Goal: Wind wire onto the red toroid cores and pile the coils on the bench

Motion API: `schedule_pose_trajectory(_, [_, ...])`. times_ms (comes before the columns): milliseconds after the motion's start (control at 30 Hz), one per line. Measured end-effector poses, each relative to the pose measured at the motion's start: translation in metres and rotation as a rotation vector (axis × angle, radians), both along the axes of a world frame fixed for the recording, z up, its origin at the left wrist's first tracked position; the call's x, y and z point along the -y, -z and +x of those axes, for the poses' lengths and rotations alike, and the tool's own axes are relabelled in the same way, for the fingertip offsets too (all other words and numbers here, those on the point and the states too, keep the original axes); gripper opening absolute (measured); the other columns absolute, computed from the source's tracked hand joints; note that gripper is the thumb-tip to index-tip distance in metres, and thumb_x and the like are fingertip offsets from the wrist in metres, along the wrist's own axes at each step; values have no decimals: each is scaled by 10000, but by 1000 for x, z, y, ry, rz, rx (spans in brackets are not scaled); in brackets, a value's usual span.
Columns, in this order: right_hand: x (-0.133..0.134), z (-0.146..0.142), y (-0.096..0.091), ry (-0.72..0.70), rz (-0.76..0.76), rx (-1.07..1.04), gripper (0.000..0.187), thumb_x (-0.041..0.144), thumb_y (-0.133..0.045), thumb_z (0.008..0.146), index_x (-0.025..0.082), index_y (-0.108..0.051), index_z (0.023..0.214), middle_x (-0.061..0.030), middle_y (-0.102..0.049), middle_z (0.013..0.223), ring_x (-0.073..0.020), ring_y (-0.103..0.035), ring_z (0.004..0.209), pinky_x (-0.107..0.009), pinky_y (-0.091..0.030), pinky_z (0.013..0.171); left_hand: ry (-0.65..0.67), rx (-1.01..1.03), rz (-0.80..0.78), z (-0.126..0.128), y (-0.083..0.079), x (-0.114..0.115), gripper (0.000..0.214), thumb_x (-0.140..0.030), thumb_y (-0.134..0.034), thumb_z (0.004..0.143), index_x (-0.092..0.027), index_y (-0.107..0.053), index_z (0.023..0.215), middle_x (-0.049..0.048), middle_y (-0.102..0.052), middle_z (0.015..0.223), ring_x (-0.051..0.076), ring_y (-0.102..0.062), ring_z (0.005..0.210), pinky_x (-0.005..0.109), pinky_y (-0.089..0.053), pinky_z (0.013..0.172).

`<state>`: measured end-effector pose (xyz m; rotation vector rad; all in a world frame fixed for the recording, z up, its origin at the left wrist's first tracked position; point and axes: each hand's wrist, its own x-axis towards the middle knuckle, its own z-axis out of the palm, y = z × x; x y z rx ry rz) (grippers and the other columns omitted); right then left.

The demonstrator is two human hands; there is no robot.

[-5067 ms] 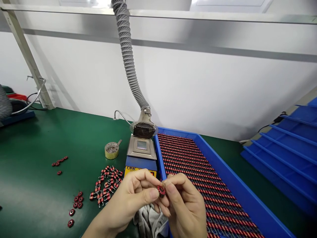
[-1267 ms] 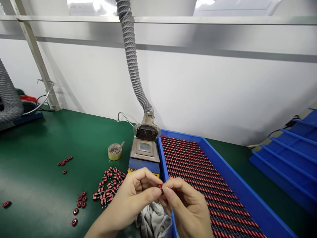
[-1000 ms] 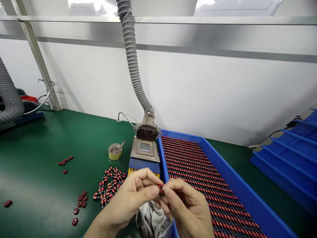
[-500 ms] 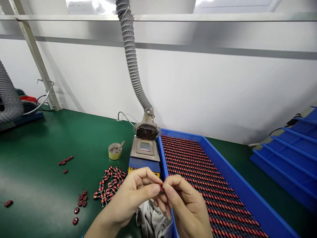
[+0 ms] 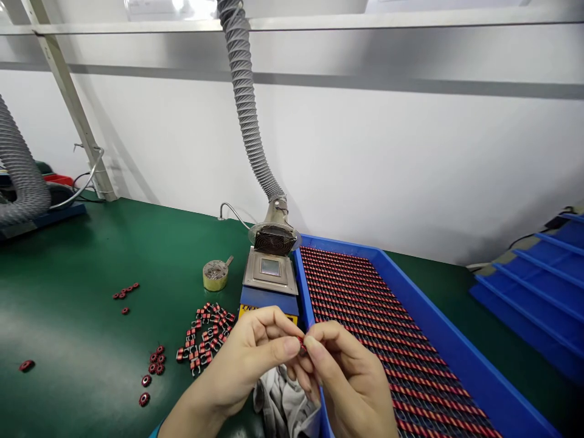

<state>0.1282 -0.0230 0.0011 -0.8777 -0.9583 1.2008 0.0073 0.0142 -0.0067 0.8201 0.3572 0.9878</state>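
Note:
My left hand point(image 5: 249, 362) and my right hand point(image 5: 349, 380) meet in front of me, fingertips pinched together on one small red wound ring coil point(image 5: 301, 342), mostly hidden by the fingers. They hover over the near left corner of a blue tray point(image 5: 438, 340) packed with rows of red coils point(image 5: 365, 316). A grey cloth point(image 5: 283, 407) lies under my hands. Just beyond them stands a small solder pot point(image 5: 271, 274) with a blue and yellow base.
A grey ribbed extraction hose point(image 5: 249, 109) ends in a hood over the pot. Loose red coils point(image 5: 205, 337) lie in a heap on the green mat point(image 5: 91, 274), with smaller groups point(image 5: 152, 365) to the left. A tape roll point(image 5: 215, 275) sits near the pot. Stacked blue trays point(image 5: 538, 274) stand at right.
Both hands keep pinching and working the same coil with small finger shifts. The view has drifted slightly, so the bench things sit a little further right and lower.

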Motion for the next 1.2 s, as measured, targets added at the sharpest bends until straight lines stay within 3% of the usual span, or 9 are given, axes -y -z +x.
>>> schedule_pose_trajectory(333, [-1,-2,0,41,-24,-39,289,427,-823,781,188,-698,677,21,-596,525,-95,-521,457,-174,-375,427,5,20,-12,-2,0,2,281,-334,-852,738,-125,-687,825,26,-732,617,114,-690,528,195,-552,569])
schedule_pose_trajectory(500, [-1,-2,1,153,104,23,195,401,-836,764,236,-764,686,19,-599,536,-120,-531,485,-222,-429,487,-20,-7,14,-5,-6,3,233,-309,-859,731,-127,-781,854,43,-750,691,123,-704,628,197,-545,641])
schedule_pose_trajectory(600, [-2,6,3,162,196,201,193,358,-760,836,246,-743,679,22,-580,533,-139,-512,483,-254,-431,505,-60,-10,37,-5,-8,4,221,-311,-857,732,-146,-792,863,39,-745,751,96,-685,596,166,-510,586])
schedule_pose_trajectory(700, [-5,18,5,29,205,483,276,331,-668,894,221,-688,642,0,-600,553,-172,-561,536,-284,-440,556,-60,56,39,-5,-6,3,231,-322,-867,715,-156,-754,830,40,-743,938,50,-658,511,132,-460,478])
schedule_pose_trajectory(767, [-5,25,6,-43,189,599,316,340,-651,904,205,-665,618,-13,-611,572,-178,-567,562,-287,-435,569,-20,93,40,-4,-3,2,259,-332,-863,720,-153,-706,821,22,-739,858,53,-654,469,123,-451,443])
schedule_pose_trajectory(900, [-4,29,8,-43,140,436,191,402,-677,897,245,-777,857,0,-634,622,-157,-562,546,-254,-446,535,83,72,29,-4,2,0,331,-351,-863,720,-142,-621,806,6,-720,662,78,-652,432,129,-471,434])
schedule_pose_trajectory(1000, [-5,26,9,-41,191,369,262,484,-702,871,336,-798,1064,-42,-749,796,-207,-667,715,-305,-525,697,135,18,5,-4,1,1,354,-345,-876,701,-131,-608,787,17,-726,660,71,-651,456,123,-465,449])
schedule_pose_trajectory(1067, [-7,24,10,-36,242,354,222,493,-725,851,335,-829,968,-49,-742,755,-216,-669,729,-328,-533,729,150,-9,0,-5,0,1,365,-336,-890,680,-127,-603,766,14,-718,652,70,-657,485,119,-460,471])
schedule_pose_trajectory(1200, [-12,18,10,-118,238,217,175,402,-761,845,272,-830,750,13,-548,484,-147,-546,480,-248,-478,474,152,-41,14,-5,0,0,393,-358,-901,657,-128,-591,734,30,-727,641,84,-663,504,131,-454,485])
